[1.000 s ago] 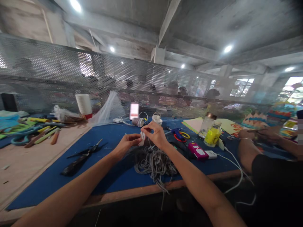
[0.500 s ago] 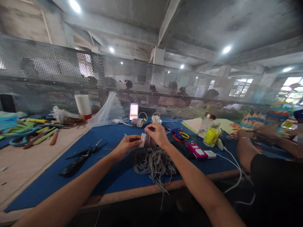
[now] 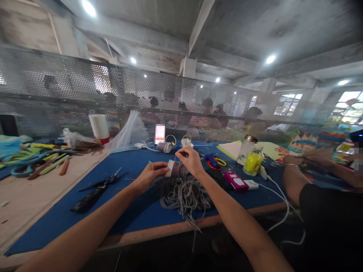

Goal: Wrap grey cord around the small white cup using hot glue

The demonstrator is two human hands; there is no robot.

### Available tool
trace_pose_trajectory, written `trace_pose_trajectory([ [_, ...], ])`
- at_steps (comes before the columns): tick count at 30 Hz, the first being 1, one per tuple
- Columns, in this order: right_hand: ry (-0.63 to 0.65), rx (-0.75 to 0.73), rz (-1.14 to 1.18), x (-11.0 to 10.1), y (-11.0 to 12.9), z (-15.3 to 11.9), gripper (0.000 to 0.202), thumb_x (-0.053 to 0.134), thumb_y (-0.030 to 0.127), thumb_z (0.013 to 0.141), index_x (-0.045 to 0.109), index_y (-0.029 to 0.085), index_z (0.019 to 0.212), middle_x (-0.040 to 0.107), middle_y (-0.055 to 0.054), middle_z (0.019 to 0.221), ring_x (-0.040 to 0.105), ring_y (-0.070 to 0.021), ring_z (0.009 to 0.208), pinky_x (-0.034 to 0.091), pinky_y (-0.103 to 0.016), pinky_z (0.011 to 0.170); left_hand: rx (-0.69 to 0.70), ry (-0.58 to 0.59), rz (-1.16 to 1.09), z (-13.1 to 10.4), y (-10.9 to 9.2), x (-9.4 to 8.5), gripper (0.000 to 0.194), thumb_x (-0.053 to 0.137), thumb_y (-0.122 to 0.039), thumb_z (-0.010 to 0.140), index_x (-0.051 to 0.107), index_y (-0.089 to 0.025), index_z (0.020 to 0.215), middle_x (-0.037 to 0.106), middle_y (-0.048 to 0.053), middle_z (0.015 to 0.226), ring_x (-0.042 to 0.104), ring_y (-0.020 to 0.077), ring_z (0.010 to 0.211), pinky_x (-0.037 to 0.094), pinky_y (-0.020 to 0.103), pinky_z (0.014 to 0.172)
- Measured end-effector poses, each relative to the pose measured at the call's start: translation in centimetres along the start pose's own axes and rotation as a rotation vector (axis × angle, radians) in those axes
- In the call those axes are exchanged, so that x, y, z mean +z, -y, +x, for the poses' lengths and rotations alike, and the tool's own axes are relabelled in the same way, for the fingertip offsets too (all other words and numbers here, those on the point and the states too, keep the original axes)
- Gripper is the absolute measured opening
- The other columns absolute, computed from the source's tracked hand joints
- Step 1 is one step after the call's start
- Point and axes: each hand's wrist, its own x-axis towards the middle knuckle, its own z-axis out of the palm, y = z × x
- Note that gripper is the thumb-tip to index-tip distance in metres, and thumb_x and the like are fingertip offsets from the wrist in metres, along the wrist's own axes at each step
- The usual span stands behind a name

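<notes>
My left hand (image 3: pixel 151 175) pinches the white end of a spool (image 3: pixel 178 170) wound with brownish-grey cord, which lies on its side above the blue mat. Just to its right, my right hand (image 3: pixel 192 160) has thumb and forefinger pressed together over the spool. A thin strand of cord appears to run from the spool up into those fingertips. Below both hands, a loose heap of grey cord (image 3: pixel 187 200) spreads toward the table's front edge, with a few ends hanging over it. My right hand and wrist cover part of the spool's right side.
Black-handled scissors (image 3: pixel 95 190) lie at left. Beyond the hands are a lit phone (image 3: pixel 160 134) and another spool (image 3: pixel 164 147). To the right sit a blue glue gun (image 3: pixel 212 160), a magenta box (image 3: pixel 236 181) and a yellow-liquid bottle (image 3: pixel 253 161). A co-worker's arm (image 3: pixel 295 181) rests at far right.
My right fingertips have shifted slightly right and a little lower over the spool. My left hand keeps its grip almost unmoved.
</notes>
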Motion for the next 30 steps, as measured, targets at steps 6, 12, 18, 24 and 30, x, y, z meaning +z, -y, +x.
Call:
trace_pose_trajectory([
  [6, -0.009, 0.019, 0.045, -0.4, 0.0, -0.2, 0.015, 0.059, 0.032, 0.084, 0.067, 0.02, 0.078, 0.062, -0.002, 0.078, 0.055, -0.0136, 0.071, 0.044, -0.026, 0.072, 0.001, -0.003, 0.002, 0.1, 0.1, -0.1, 0.029, 0.071, -0.033, 0.074, 0.072, -0.016, 0.098, 0.07, 0.007, 0.091, 0.061, 0.0185, 0.08, 0.044, 0.03, 0.078],
  [12, -0.005, 0.03, 0.1, -0.7, 0.2, -0.3, 0.017, 0.058, 0.034, 0.084, 0.065, 0.019, 0.079, 0.062, -0.002, 0.079, 0.056, -0.0134, 0.073, 0.045, -0.025, 0.072, -0.002, -0.013, 0.008, 0.2, 0.1, -0.2, 0.029, 0.071, -0.033, 0.073, 0.072, -0.016, 0.097, 0.07, 0.007, 0.09, 0.061, 0.018, 0.079, 0.044, 0.029, 0.077],
  [18, 0.006, 0.036, 0.102, -1.0, 0.4, -0.4, 0.019, 0.057, 0.035, 0.085, 0.065, 0.02, 0.079, 0.061, -0.002, 0.079, 0.056, -0.014, 0.074, 0.045, -0.027, 0.074, -0.017, -0.038, 0.003, 0.0, -0.3, 0.1, 0.033, 0.072, -0.037, 0.071, 0.072, -0.015, 0.096, 0.071, 0.009, 0.091, 0.062, 0.0196, 0.078, 0.045, 0.032, 0.078],
  [24, 0.01, 0.043, 0.121, -1.1, 0.4, -0.4, 0.018, 0.057, 0.035, 0.084, 0.064, 0.019, 0.078, 0.061, -0.001, 0.078, 0.055, -0.0138, 0.073, 0.045, -0.027, 0.073, -0.023, -0.049, 0.011, 0.0, -0.4, 0.2, 0.033, 0.073, -0.038, 0.07, 0.073, -0.016, 0.095, 0.072, 0.008, 0.091, 0.063, 0.0195, 0.078, 0.046, 0.032, 0.079],
  [30, 0.021, 0.045, 0.162, -1.2, 0.6, -0.4, 0.016, 0.057, 0.033, 0.084, 0.063, 0.019, 0.078, 0.06, 0.0, 0.077, 0.055, -0.013, 0.073, 0.044, -0.025, 0.073, -0.028, -0.051, 0.01, 0.1, -0.2, 0.0, 0.033, 0.073, -0.038, 0.07, 0.073, -0.015, 0.094, 0.072, 0.008, 0.089, 0.063, 0.0198, 0.078, 0.045, 0.032, 0.079],
])
